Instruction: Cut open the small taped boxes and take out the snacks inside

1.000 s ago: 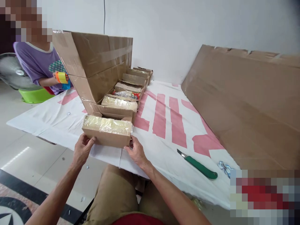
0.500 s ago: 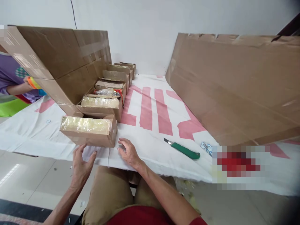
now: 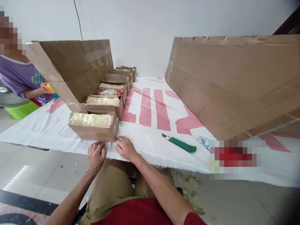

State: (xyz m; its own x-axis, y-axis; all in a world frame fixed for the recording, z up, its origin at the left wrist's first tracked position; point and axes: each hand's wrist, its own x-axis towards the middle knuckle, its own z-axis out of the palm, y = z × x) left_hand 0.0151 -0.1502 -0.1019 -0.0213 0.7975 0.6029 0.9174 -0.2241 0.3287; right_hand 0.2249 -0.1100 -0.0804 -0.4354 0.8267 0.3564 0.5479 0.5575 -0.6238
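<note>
My left hand (image 3: 96,157) rests at the table's front edge, just below a small cardboard box (image 3: 93,132), with its fingers bent loosely and nothing visible in them. To its right, my right hand (image 3: 127,149) lies on the white cloth by the box's near right corner; its fingers are slightly apart and it holds nothing. The box is open-topped and filled with pale yellow, clear-wrapped packets (image 3: 91,119). Farther right on the cloth lies a green utility knife (image 3: 182,145), its blade out and pointing left.
Behind the near box, several more small boxes (image 3: 117,78) stand in a row along a tall cardboard panel (image 3: 77,62). Another large cardboard panel (image 3: 234,84) stands at right. A person in a purple shirt (image 3: 21,78) is at the far left. Clear wrappers (image 3: 193,190) lie below the table.
My left hand has moved right, away from the box's front, and its fingers have drawn in. My right hand has settled onto the cloth. The view has shifted slightly, showing more of the other person.
</note>
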